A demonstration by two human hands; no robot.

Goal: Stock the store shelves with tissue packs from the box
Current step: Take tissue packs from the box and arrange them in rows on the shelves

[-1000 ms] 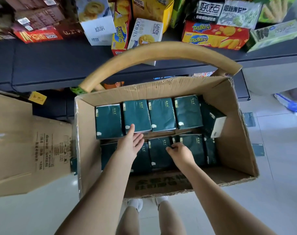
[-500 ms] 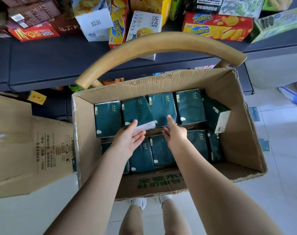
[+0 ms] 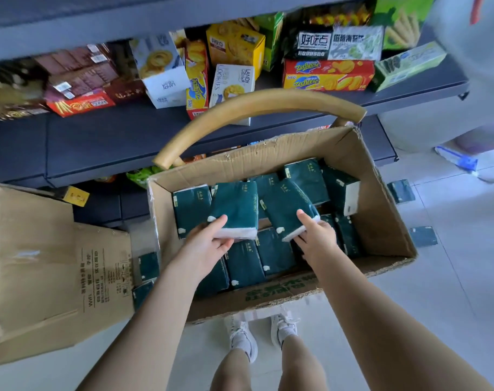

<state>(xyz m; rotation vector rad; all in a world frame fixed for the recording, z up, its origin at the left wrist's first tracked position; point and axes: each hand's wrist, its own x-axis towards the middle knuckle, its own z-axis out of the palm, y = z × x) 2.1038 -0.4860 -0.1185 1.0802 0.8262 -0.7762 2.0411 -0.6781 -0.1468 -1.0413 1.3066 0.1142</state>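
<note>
An open cardboard box (image 3: 381,221) in front of me holds several dark green tissue packs (image 3: 245,266) in two rows. My left hand (image 3: 209,244) grips one green tissue pack (image 3: 236,207) by its near white end, lifted above the back row. My right hand (image 3: 314,241) grips a second green pack (image 3: 285,206) the same way, tilted up beside the first. The dark shelf (image 3: 104,142) runs behind the box with a bare stretch at its left.
A curved tan handle (image 3: 257,108) arches over the box's far side. Snack and cookie boxes (image 3: 327,76) fill the back of the shelf. Another cardboard box (image 3: 42,263) lies at the left on the floor. Loose green packs (image 3: 400,190) lie on the tiles at right.
Both hands have closed on packs from the back row and raised them out of the box. My view has tilted up toward the shelf.
</note>
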